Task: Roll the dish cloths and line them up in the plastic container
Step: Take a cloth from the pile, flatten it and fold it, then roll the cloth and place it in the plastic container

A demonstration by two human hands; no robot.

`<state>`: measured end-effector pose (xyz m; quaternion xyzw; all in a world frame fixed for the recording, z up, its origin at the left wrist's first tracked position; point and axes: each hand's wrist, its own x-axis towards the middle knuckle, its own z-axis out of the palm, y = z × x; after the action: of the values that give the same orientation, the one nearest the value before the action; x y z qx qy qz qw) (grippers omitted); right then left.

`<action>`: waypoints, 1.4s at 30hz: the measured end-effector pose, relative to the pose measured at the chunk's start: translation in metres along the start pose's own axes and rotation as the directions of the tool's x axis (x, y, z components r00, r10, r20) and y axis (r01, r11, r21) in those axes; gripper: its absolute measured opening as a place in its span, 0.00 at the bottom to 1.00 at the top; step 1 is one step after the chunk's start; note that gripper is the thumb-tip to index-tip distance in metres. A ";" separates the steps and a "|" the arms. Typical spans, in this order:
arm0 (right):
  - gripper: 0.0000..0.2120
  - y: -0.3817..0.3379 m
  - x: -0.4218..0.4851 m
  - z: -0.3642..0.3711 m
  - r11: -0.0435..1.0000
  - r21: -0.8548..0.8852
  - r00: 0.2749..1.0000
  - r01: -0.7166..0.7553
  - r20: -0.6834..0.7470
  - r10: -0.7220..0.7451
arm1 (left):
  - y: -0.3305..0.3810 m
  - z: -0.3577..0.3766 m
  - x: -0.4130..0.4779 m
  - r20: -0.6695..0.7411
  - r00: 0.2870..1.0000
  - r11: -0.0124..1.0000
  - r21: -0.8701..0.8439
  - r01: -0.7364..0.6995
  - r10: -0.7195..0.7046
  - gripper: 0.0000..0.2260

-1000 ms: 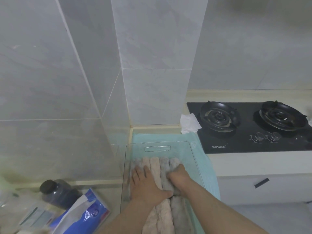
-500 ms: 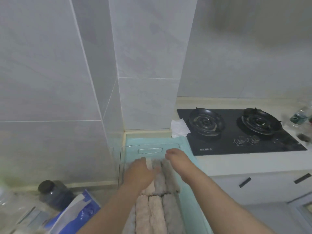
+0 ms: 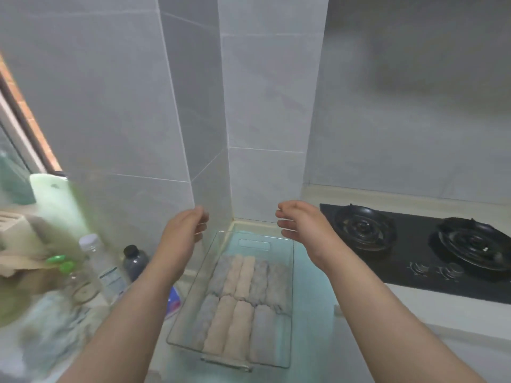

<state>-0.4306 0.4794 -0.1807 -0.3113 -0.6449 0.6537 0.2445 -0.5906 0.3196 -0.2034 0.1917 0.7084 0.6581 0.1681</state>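
Observation:
A clear plastic container (image 3: 291, 275) stands on a teal mat (image 3: 312, 313) on the counter. Inside it lie several rolled dish cloths (image 3: 240, 305), grey and beige, in two rows lengthwise. My left hand (image 3: 185, 230) hovers above the container's far left corner, fingers loosely curled, holding nothing. My right hand (image 3: 301, 222) hovers above the far right corner, fingers also loosely curled and empty. Neither hand touches the container or the cloths.
A black two-burner gas hob (image 3: 420, 247) lies to the right. On the left stand a clear bottle (image 3: 99, 261), a dark jar (image 3: 134, 261), a knife block (image 3: 19, 233), a green board (image 3: 55, 205) and a blue packet (image 3: 172, 299). Tiled walls close the corner behind.
Both hands have lifted off the rolled cloths and spread apart above the container. The camera has risen and pulled back, so the whole container is in view.

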 end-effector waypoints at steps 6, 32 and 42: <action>0.06 -0.014 -0.070 -0.050 0.992 -0.025 0.975 0.121 0.192 -0.114 | 0.021 0.021 -0.113 -0.176 0.982 0.994 -0.068 -0.086 0.073 0.10; 0.07 0.006 -0.511 0.238 0.986 0.058 0.231 0.155 0.968 -0.093 | 0.016 -0.275 -0.703 -0.984 0.178 1.000 0.009 -0.023 0.013 0.14; 0.08 0.051 -0.702 0.359 0.990 -0.017 -0.005 0.140 1.000 0.018 | -0.002 -0.379 -0.881 -0.989 -0.120 0.995 -0.088 -0.038 -0.092 0.24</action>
<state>-0.2039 -0.2770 -0.1766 0.2582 -0.6764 0.6333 -0.2734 -0.0105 -0.4439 -0.1883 -0.3870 0.5699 0.6066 -0.3968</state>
